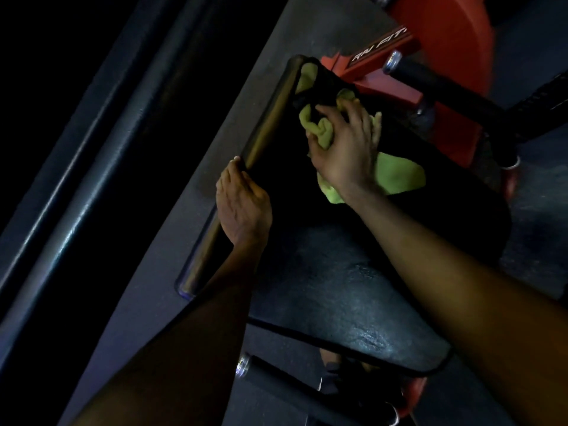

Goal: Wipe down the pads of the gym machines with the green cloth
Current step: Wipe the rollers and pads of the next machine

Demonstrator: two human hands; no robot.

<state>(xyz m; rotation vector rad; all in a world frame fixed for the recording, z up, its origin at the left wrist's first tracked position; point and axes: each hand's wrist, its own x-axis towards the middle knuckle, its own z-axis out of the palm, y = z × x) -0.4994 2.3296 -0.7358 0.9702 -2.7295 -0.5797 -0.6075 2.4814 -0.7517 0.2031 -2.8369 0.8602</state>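
At the lower centre of the frame lies a textured seat pad (338, 290), and just above it the left hand (242, 207) curls its fingers over the left edge of a darker black pad (285, 192), gripping it. Further up, at centre, the right hand (344, 149) clutches the bunched green cloth (399, 176) and presses it on that black pad. The machine's red frame (396, 81) sits at the upper right.

Crumpled green fabric cloth (396, 173): 1.
Black vinyl pads: 2, upper pad (430, 216), lower pad (338, 290).
Black chrome-capped cylindrical rollers: 2, far roller (436, 80), near roller (276, 368).
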